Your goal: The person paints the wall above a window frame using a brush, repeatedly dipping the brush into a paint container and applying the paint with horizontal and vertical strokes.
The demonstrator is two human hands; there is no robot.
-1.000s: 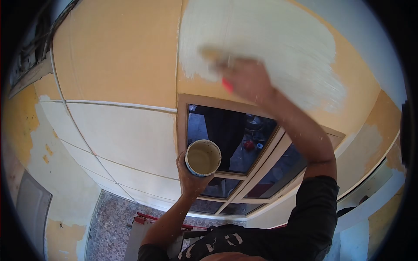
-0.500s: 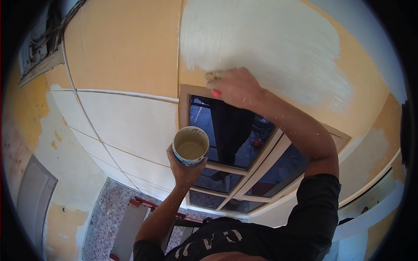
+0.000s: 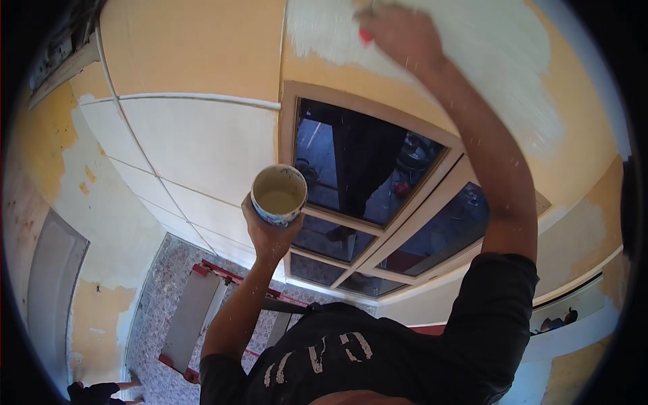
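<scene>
My left hand (image 3: 271, 233) is wrapped round the side and bottom of a paint tub (image 3: 279, 214). The tub is tilted toward me and shows pale cream paint (image 3: 277, 202) inside, with a printed blue pattern outside. Up at the wall, my right hand (image 3: 408, 37) is closed round a paintbrush (image 3: 365, 35) with a red handle; motion blurs its bristles. A broad patch of whitish paint (image 3: 486, 47) with streaky edges covers the orange-yellow wall (image 3: 337, 73) around that hand. Specks of paint dot my forearms.
Below the painted patch is a brown-framed glass window (image 3: 364, 162). A grey platform or ladder with red ends (image 3: 192, 324) stands on the patterned floor (image 3: 152, 324). Another person (image 3: 94, 393) is partly in view at lower left. A cable (image 3: 138, 135) runs down the panelled wall.
My right hand has moved up with the brush, from the patch's lower edge onto the painted area. The tub sits slightly higher and further left. A person has appeared at lower left.
</scene>
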